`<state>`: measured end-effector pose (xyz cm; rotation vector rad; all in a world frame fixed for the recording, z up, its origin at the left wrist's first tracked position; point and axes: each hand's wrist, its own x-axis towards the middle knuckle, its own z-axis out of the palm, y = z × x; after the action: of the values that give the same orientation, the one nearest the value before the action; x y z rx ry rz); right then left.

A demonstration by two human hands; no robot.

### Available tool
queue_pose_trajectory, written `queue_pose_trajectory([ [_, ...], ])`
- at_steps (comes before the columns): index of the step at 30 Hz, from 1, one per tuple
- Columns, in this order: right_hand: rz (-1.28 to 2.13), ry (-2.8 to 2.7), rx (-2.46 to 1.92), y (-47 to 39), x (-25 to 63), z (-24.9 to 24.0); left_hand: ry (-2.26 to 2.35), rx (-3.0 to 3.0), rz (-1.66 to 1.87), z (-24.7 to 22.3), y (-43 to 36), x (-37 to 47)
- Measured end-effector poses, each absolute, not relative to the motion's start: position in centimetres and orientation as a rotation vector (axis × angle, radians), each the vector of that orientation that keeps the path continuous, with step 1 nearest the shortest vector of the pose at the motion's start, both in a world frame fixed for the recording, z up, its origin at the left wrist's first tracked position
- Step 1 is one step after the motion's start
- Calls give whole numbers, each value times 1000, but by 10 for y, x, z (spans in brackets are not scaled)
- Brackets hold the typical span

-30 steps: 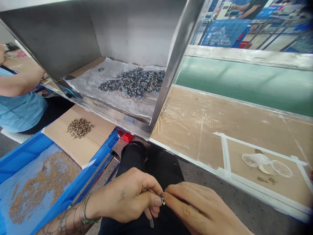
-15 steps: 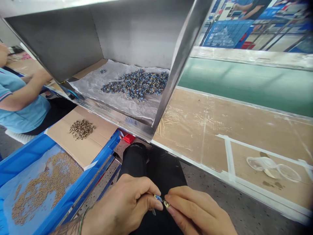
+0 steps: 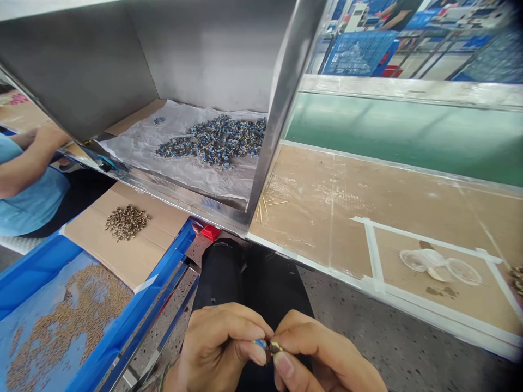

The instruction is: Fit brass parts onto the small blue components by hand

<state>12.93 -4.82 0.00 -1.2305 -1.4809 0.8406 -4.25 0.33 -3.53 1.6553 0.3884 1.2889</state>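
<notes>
Now: left hand [image 3: 214, 348] pinching small blue part [image 3: 260, 344], right hand [image 3: 322, 356] pinching brass piece [image 3: 275, 347], tips touching, near, over the lap. Advisable: keep axes aligned, press straight. Blue parts pile [image 3: 214, 141] far left in steel bin [image 3: 81, 81].

Tiny part [image 3: 267, 345] mostly hidden between fingertips [image 3: 257, 354]
</notes>
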Motion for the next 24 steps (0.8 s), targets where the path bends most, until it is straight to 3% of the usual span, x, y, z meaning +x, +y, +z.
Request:
queue_pose_trajectory([
  [24,875,-1587,-1238,-39,134,5,391,1789,1345,-28,8,-42],
])
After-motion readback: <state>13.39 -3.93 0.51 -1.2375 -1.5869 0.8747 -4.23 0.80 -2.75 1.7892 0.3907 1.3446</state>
